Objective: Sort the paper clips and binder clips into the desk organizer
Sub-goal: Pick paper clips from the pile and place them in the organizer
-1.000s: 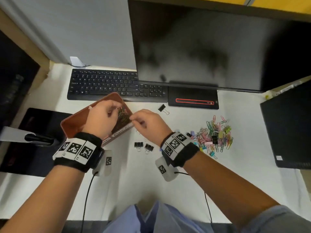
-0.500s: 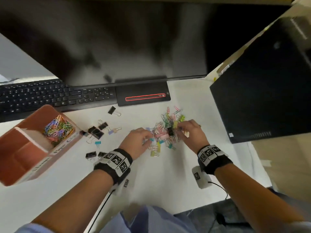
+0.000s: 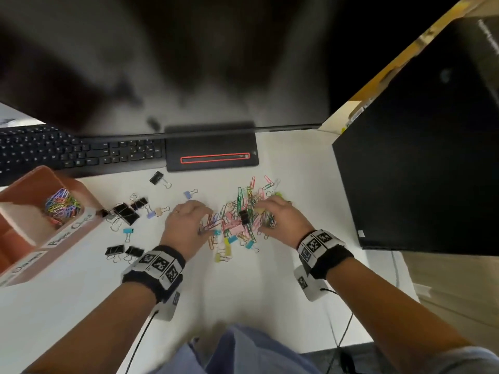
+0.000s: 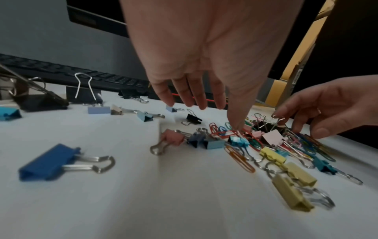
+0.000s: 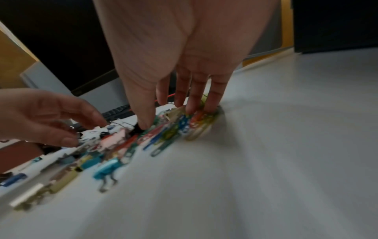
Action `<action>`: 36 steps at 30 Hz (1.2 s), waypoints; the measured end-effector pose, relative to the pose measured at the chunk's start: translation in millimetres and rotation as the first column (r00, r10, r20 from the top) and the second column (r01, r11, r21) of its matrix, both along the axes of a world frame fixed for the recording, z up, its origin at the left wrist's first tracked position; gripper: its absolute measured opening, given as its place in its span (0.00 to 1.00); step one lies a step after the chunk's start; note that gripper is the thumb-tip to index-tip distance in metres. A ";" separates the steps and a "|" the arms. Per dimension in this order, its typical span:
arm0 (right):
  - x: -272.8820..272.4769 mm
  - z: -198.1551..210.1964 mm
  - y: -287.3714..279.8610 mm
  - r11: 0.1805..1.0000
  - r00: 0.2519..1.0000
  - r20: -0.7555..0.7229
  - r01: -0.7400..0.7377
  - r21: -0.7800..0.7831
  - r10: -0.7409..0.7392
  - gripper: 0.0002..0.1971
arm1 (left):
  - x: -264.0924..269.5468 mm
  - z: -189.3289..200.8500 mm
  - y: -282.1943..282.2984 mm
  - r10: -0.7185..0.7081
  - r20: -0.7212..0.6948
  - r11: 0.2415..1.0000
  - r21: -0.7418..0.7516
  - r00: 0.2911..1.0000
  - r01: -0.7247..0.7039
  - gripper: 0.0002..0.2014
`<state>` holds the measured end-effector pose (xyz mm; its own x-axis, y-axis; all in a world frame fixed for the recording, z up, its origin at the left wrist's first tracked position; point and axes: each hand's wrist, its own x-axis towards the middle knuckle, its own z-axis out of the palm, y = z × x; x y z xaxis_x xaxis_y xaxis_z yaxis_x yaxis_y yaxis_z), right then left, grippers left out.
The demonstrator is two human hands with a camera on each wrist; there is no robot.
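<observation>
A mixed pile of coloured paper clips and small binder clips (image 3: 243,220) lies mid-desk. My left hand (image 3: 186,225) is at its left edge with fingers straight, the thumb tip touching a red paper clip (image 4: 225,133). At the pile's right side my right hand (image 3: 280,220) presses straight fingers down onto the clips (image 5: 196,119); neither hand holds anything. The terracotta desk organizer (image 3: 89,211) stands at the left, with paper clips (image 3: 62,205) in its near compartment. Black binder clips (image 3: 125,211) lie between the organizer and the pile.
A black keyboard (image 3: 67,152) and the monitor base (image 3: 213,152) run along the back under the monitor (image 3: 189,63). A black box (image 3: 418,171) walls off the right side. Loose blue and yellow binder clips (image 4: 61,161) lie scattered on the white desk (image 3: 243,292).
One second ago both hands were at the organizer; they have moved right to the clip pile. Since half a second ago they stay on the pile, fingers spreading over it.
</observation>
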<state>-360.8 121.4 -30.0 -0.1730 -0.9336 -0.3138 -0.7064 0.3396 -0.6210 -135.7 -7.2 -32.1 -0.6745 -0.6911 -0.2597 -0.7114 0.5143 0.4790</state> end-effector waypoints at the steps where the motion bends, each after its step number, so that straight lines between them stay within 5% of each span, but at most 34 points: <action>1: -5.3 -1.6 2.7 1.000 1.000 -0.013 -0.006 0.010 0.006 0.26 | -1.7 0.5 2.8 -0.003 -0.011 1.000 0.013 1.000 0.003 0.20; 7: -20.5 -1.3 14.8 0.996 0.995 -0.088 0.037 -0.085 -0.045 0.27 | -12.0 -7.5 12.8 0.018 0.008 0.997 0.070 1.000 -0.019 0.23; 10: -14.9 -0.5 13.3 0.985 0.993 -0.088 -0.091 -0.146 0.078 0.24 | -15.0 -10.4 9.5 0.067 0.005 0.994 0.084 0.998 -0.067 0.18; 13: -3.1 -1.1 4.8 0.969 0.965 -0.094 -0.244 0.031 0.245 0.32 | -15.9 -10.2 5.8 0.065 -0.017 0.992 0.106 0.998 -0.063 0.15; 16: -1.8 -4.3 -6.9 0.965 0.961 -0.112 -0.242 0.103 0.253 0.36 | -13.7 -7.4 2.4 0.055 -0.039 0.989 0.138 0.998 -0.049 0.14; 25: 3.3 -12.5 -20.8 0.985 0.965 -0.215 -0.165 -0.054 0.150 0.07 | -15.6 -10.8 -5.7 0.118 -0.011 0.974 0.195 0.993 -0.114 0.08; 29: 3.4 -15.1 -20.5 0.975 0.925 -0.346 -0.202 -0.093 0.158 0.03 | -15.0 -9.7 -8.5 0.202 -0.011 0.951 0.239 0.979 -0.194 0.07; 36: 5.4 15.8 -25.4 0.984 0.972 -0.215 -0.123 -0.130 0.093 0.06 | 7.2 25.1 -22.0 0.357 -0.203 0.918 0.257 0.912 -0.303 0.07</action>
<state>-355.3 96.0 -14.1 -0.1162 -0.9826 -0.1451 -0.8522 0.1737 -0.4936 -128.5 -29.2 -7.0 -0.4778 -0.8306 -0.2859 -0.6712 0.1352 0.7289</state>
